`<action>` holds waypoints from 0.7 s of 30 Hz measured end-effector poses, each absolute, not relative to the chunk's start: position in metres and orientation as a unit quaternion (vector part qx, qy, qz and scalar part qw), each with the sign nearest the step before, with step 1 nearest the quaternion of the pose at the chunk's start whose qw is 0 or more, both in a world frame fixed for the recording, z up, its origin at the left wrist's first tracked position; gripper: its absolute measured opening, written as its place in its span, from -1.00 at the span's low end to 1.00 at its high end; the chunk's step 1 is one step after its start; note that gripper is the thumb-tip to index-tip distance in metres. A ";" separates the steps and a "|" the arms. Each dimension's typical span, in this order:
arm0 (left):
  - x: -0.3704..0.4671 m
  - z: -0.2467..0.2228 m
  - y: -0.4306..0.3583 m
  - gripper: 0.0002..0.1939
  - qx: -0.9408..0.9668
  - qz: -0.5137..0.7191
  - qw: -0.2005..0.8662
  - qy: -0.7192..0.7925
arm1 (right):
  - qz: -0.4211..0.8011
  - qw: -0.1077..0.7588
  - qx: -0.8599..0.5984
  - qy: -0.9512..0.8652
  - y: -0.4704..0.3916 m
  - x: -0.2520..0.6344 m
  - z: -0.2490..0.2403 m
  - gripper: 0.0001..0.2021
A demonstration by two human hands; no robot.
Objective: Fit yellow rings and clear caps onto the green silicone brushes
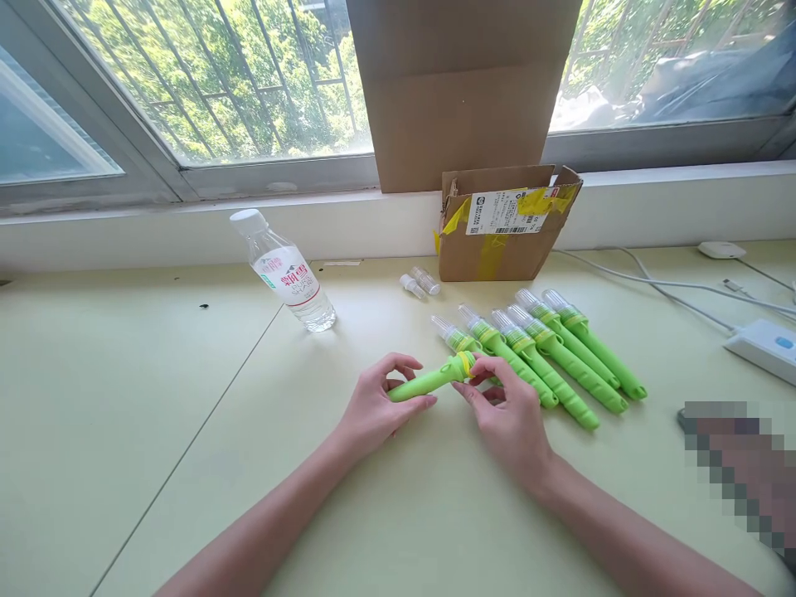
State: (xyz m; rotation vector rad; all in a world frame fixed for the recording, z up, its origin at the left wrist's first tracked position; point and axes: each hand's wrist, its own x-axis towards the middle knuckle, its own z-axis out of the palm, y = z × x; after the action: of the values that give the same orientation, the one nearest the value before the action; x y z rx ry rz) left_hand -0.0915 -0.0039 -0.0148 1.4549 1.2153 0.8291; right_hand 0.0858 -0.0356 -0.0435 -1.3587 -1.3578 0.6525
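Head view: your left hand (373, 408) clamps the handle of a green tool (429, 380) lying at table centre, fingers wrapped round it. At its 3 o'clock, your right hand (507, 414) pinches the tool's yellow-ringed end. At 2 o'clock lies a row of green tools (553, 356); at 10 o'clock, a water bottle (283, 269).

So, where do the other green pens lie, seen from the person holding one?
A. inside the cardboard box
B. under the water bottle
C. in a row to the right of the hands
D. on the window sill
C: the row of green pens lies on the table, right of the pen held by the left hand and right hand.
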 end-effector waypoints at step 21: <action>-0.089 -0.013 -0.005 -0.71 0.605 0.361 0.479 0.524 | 0.267 0.505 -0.584 -0.577 -0.035 0.088 -0.042 -0.85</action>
State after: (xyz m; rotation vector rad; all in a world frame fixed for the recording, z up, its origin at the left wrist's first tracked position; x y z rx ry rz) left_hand -0.0893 -0.0054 -0.0133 1.4775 1.2787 0.8811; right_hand 0.0879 -0.0354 -0.0419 -1.4105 -1.3921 0.6447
